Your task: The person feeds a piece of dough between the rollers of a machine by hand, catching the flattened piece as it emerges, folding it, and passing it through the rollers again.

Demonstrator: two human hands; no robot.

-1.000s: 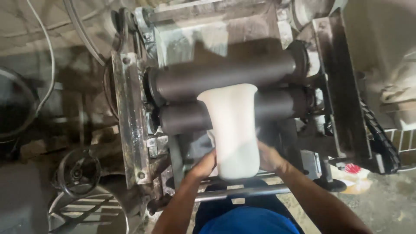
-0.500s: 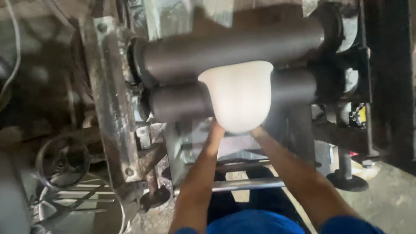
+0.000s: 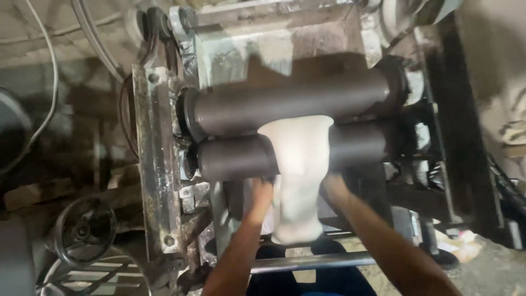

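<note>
The white sheet (image 3: 297,175) hung soft and limp (heavy-looking, probably stretchy) from the two dark rollers (image 3: 290,126), left hand (image 3: 261,193) and right hand (image 3: 334,186) gripping its side edges.

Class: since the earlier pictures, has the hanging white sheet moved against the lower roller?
Yes. The white sheet now hangs further below the lower roller, between both hands.

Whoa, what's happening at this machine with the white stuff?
A person stands at a grimy roller machine with two dark rollers, upper and lower. A pale, dough-like sheet hangs from the gap between them, draped over the lower roller. The left hand and right hand touch its two edges just below the rollers. A metal bar runs beneath.
</note>
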